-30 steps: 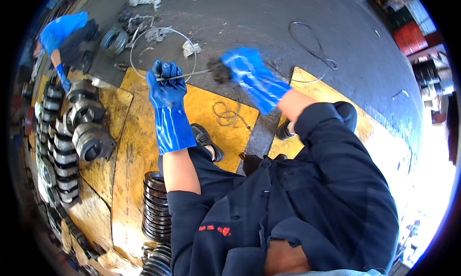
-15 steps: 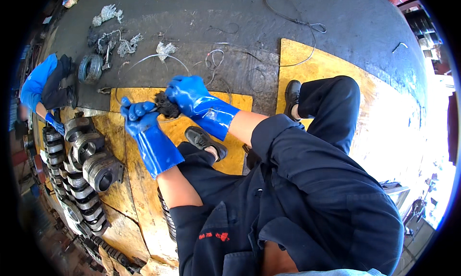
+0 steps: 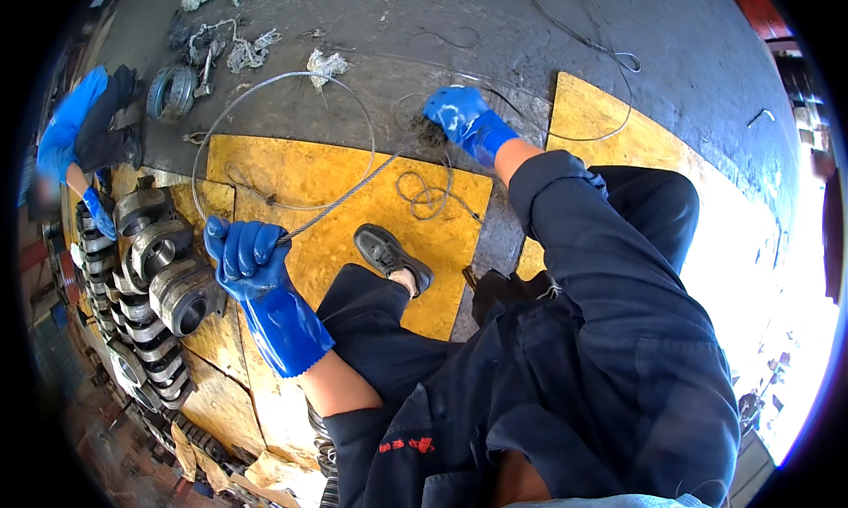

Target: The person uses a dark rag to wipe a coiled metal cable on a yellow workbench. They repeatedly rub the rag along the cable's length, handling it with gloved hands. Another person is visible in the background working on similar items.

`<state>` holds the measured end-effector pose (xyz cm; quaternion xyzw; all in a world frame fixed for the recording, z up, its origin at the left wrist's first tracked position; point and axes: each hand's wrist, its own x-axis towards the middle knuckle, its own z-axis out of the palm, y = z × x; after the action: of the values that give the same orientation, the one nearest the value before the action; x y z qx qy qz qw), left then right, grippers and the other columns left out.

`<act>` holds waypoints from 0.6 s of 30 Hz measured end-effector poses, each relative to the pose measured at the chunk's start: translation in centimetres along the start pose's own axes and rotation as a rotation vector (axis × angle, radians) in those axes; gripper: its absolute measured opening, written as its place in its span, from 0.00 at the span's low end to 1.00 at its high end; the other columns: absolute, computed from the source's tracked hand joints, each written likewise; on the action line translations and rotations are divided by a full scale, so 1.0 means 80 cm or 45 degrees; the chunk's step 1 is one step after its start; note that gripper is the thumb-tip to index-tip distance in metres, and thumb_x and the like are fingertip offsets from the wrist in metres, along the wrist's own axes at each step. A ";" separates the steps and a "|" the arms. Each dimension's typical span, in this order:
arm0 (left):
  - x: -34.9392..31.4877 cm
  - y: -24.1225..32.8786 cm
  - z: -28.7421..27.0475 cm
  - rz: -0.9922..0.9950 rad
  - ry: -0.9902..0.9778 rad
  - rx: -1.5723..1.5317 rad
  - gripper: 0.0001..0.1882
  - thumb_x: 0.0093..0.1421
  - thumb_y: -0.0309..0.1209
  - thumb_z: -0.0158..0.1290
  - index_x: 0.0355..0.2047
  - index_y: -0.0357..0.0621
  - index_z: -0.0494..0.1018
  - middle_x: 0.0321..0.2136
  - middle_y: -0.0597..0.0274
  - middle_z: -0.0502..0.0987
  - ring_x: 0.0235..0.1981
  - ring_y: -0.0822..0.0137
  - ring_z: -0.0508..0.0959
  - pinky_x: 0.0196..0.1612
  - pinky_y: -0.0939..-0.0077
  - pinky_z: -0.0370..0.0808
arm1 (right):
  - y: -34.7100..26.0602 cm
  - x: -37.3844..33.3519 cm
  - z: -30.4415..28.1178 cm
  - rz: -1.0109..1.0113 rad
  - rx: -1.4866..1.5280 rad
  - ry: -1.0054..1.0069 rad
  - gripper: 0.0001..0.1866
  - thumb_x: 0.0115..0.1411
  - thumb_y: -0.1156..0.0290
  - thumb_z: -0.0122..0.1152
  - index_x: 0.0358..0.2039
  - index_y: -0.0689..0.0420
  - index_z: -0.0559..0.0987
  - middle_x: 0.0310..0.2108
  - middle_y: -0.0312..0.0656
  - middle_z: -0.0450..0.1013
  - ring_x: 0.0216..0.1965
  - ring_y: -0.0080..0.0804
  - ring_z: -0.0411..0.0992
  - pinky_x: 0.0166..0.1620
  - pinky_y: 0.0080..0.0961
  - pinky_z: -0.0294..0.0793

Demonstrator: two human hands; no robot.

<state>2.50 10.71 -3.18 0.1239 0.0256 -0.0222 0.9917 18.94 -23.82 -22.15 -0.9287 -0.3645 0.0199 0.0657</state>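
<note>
My left hand (image 3: pixel 252 256), in a long blue rubber glove, is closed around a grey twisted wire rope (image 3: pixel 349 193). From that fist the rope runs up to the right, and a wide loop of it arches above the yellow board. My right hand (image 3: pixel 468 119), gloved the same way, is farther off to the right. Its fingers close on a dark, frayed rag (image 3: pixel 430 133). One stretch of rope leads toward the rag; whether the rag wraps it cannot be made out.
Yellow boards (image 3: pixel 291 168) lie on the dark floor. Heavy metal bearing housings (image 3: pixel 185 296) stand at the left, where a co-worker in blue (image 3: pixel 75 124) bends down. White rags (image 3: pixel 327 66), a metal ring (image 3: pixel 170 93) and another wire loop (image 3: pixel 583 40) lie farther away.
My hands, close together before, are now wide apart. The right hand has moved right with the rag, while the left stays near the board's left edge, and the rope stretches out between them.
</note>
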 end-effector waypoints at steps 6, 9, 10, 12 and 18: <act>0.001 0.008 -0.013 0.197 0.085 -0.046 0.16 0.70 0.38 0.44 0.34 0.42 0.76 0.10 0.74 0.66 0.12 0.75 0.57 0.25 0.75 0.61 | 0.027 0.043 -0.053 0.126 -0.035 -0.132 0.08 0.54 0.72 0.57 0.34 0.48 0.82 0.39 0.40 0.79 0.43 0.43 0.78 0.40 0.39 0.80; 0.003 0.014 -0.014 0.622 1.022 0.889 0.25 0.66 0.47 0.50 0.53 0.40 0.71 0.38 0.54 0.79 0.35 0.59 0.78 0.41 0.69 0.75 | 0.019 0.055 -0.100 -0.022 -0.057 0.041 0.07 0.51 0.72 0.60 0.32 0.48 0.81 0.37 0.41 0.79 0.41 0.43 0.78 0.40 0.39 0.80; 0.011 0.007 -0.011 0.646 0.995 1.056 0.23 0.65 0.44 0.52 0.52 0.40 0.71 0.42 0.50 0.80 0.42 0.57 0.80 0.45 0.64 0.76 | 0.021 0.055 -0.116 -0.061 0.000 0.131 0.07 0.50 0.72 0.61 0.31 0.48 0.80 0.36 0.41 0.78 0.40 0.43 0.78 0.40 0.38 0.80; 0.010 -0.010 -0.001 0.723 1.074 1.343 0.18 0.64 0.35 0.54 0.50 0.39 0.72 0.37 0.54 0.80 0.37 0.64 0.79 0.42 0.72 0.75 | 0.025 0.062 -0.142 -0.113 -0.114 0.289 0.07 0.49 0.73 0.61 0.31 0.49 0.79 0.34 0.40 0.78 0.40 0.43 0.77 0.39 0.38 0.80; 0.048 -0.036 0.018 1.218 0.714 2.178 0.23 0.58 0.28 0.60 0.54 0.38 0.71 0.40 0.54 0.78 0.39 0.70 0.78 0.38 0.82 0.76 | -0.040 0.080 -0.251 -0.153 -0.391 0.155 0.08 0.50 0.72 0.61 0.33 0.49 0.80 0.36 0.41 0.77 0.43 0.43 0.77 0.40 0.39 0.80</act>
<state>6.21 7.40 -2.73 0.7892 0.1803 0.3955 0.4338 23.20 -19.27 -1.71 -0.9038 -0.4135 -0.0961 -0.0540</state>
